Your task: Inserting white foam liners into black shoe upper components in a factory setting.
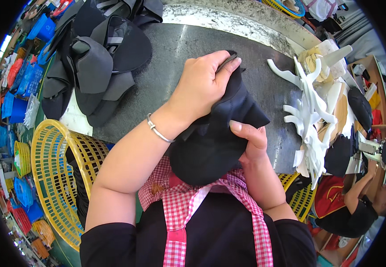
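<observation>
A black fabric cap (210,153), soft and partly folded, is held between my two hands above the near side of the dark worktable. My left hand (202,82) is closed on its upper edge, thumb and fingers pinching the cloth. Lower on the right side, my right hand (251,140) grips it with the thumb on top, its other fingers hidden behind the cloth. The rounded, brim-like end points toward my body. At the far left of the table lies a pile of similar black and grey caps (93,66).
White branching pieces (308,102) stand at the table's right. Yellow plastic baskets are at left (53,173) and right (303,200). The dark metal tabletop (175,49) has a pale back ledge (228,20). A co-worker (353,209) sits at the right.
</observation>
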Action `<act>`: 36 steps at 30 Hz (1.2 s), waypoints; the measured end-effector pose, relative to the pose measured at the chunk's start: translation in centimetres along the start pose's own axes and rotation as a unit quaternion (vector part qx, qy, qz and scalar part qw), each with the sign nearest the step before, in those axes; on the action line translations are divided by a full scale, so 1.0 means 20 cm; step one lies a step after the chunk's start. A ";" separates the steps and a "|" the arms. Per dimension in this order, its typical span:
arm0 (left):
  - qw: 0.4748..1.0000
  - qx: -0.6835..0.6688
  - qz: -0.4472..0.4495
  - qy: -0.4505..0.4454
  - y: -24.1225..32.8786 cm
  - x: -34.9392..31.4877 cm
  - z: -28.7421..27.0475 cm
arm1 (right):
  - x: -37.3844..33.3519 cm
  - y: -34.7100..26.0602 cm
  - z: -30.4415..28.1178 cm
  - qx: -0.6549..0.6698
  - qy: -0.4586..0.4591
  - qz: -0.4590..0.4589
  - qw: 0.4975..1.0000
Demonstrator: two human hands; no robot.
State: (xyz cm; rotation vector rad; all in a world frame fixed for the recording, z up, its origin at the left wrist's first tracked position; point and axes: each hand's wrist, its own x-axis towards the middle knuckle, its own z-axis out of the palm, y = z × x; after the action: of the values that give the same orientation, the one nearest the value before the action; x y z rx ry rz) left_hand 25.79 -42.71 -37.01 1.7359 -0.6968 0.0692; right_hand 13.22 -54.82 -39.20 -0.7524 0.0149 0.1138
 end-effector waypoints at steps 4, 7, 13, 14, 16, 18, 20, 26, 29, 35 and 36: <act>0.994 0.109 0.021 0.021 0.03 0.00 -0.04 | 0.02 -0.03 0.05 -0.041 0.062 -0.002 0.997; 0.990 0.137 -0.010 0.001 0.04 0.01 -0.07 | 0.03 -0.03 0.03 -0.065 0.080 0.016 0.995; 0.994 0.110 -0.016 -0.026 0.06 0.00 -0.05 | -0.01 -0.02 0.03 -0.073 0.077 -0.003 0.994; 0.993 0.110 -0.015 -0.026 0.05 0.01 -0.05 | -0.01 -0.02 0.03 -0.072 0.077 -0.004 0.994; 0.990 0.133 -0.010 -0.040 0.03 0.02 -0.05 | -0.01 -0.03 0.04 -0.081 0.089 -0.004 0.993; 0.990 0.133 -0.016 -0.050 0.04 0.03 -0.06 | -0.01 -0.02 0.03 -0.075 0.090 -0.011 0.993; 0.989 0.133 -0.022 -0.060 0.04 0.04 -0.04 | -0.01 -0.02 0.03 -0.069 0.090 -0.019 0.993; 0.997 0.034 -0.057 -0.034 -0.14 -0.03 0.03 | 0.00 0.05 0.04 -0.033 0.081 -0.009 0.996; 0.993 0.047 -0.087 -0.069 -0.08 -0.04 0.01 | -0.05 0.03 0.04 -0.024 0.061 -0.027 0.997; 0.889 -0.288 -0.255 -0.248 0.05 -0.03 -0.25 | 0.02 -0.12 0.08 -0.014 0.077 -0.059 0.995; 0.877 -0.321 -0.281 -0.221 0.02 -0.05 -0.26 | 0.04 -0.10 0.07 -0.002 0.066 -0.058 0.996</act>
State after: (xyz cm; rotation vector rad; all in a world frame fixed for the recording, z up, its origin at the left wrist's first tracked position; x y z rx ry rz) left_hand 26.34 -37.66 -35.62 1.2366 -0.4312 -0.8947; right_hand 14.16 -55.10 -36.85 -0.7611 0.0964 -0.0457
